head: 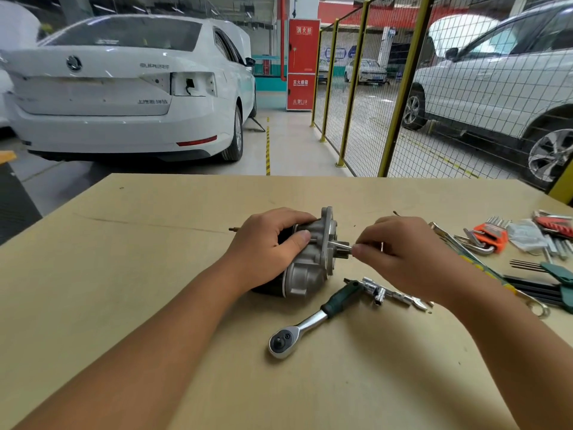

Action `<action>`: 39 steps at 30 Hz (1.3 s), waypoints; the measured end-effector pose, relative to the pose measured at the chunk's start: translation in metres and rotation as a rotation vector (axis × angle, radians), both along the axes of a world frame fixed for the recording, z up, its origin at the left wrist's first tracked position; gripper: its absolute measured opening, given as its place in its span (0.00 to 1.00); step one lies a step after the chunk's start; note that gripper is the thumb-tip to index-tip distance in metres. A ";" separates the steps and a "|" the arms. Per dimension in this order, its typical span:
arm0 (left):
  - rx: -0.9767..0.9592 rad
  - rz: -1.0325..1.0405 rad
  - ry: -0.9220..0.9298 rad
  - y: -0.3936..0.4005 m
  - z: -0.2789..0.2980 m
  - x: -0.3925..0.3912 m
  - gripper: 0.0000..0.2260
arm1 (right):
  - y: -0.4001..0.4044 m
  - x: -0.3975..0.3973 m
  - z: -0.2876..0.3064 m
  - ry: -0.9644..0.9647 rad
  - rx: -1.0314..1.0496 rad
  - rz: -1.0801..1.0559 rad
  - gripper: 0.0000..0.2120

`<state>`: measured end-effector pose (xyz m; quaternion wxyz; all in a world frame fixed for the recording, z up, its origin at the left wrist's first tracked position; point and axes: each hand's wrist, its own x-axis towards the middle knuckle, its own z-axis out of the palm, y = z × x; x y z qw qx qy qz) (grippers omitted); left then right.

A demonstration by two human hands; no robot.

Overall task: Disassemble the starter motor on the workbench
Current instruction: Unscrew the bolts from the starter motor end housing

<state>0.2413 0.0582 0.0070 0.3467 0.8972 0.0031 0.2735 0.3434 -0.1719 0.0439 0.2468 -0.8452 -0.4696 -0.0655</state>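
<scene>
So the starter motor (310, 259) is lying on its side around the middle of the worktop (124, 274), silver nose housing facing right with the shaft (341, 245) sticking out that way. My left hand (266, 243) is wrapped over the dark body, fingers curled round it and thumb against the housing. My right hand (400, 252) is pinching the tip of the shaft between thumb and fingertips.

Just near of the motor is my ratchet (313, 321), green grip, head pointing at me. Right beside it there's a socket on an extension (379, 293), partly under my right wrist.

Off to the right: an orange holder of hex keys (493, 235), some green-handled keys (555, 274) and a combination wrench (533, 305). Far side past the worktop: a white sedan (124, 88) and a yellow mesh fence (387, 88).
</scene>
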 end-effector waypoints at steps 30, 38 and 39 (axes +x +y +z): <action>0.033 -0.011 0.011 -0.001 0.002 -0.002 0.18 | 0.002 -0.004 0.001 -0.072 0.007 -0.039 0.06; 0.017 0.009 -0.005 -0.001 0.001 0.000 0.16 | 0.001 -0.005 0.001 -0.049 0.106 -0.066 0.05; 0.019 0.009 -0.005 -0.001 0.001 0.000 0.16 | 0.002 -0.006 0.000 -0.048 0.112 -0.062 0.04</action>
